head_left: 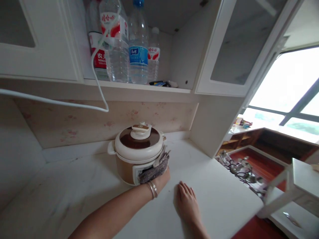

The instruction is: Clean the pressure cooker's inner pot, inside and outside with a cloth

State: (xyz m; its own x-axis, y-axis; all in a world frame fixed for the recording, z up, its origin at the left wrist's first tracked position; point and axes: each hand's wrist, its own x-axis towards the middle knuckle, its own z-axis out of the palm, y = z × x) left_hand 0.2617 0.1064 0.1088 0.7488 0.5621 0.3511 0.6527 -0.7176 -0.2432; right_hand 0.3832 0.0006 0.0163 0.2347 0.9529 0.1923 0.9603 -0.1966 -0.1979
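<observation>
A cream and brown electric cooker (138, 146) stands on the white counter (74, 192) near the back wall, lid on. My left hand (162, 178), with bangles at the wrist, presses a grey cloth (154, 167) against the cooker's front right side. The cloth covers most of its fingers. My right hand (187, 203) lies flat on the counter just right of the cooker, fingers stretched out and holding nothing.
Above, an open cupboard shelf (139, 87) holds several water bottles (138, 43). A white cable (96, 74) hangs from it along the wall. The cupboard door (239, 46) stands open at right. Beyond the counter's right edge lie a cluttered lower surface (239, 167) and a window (286, 83).
</observation>
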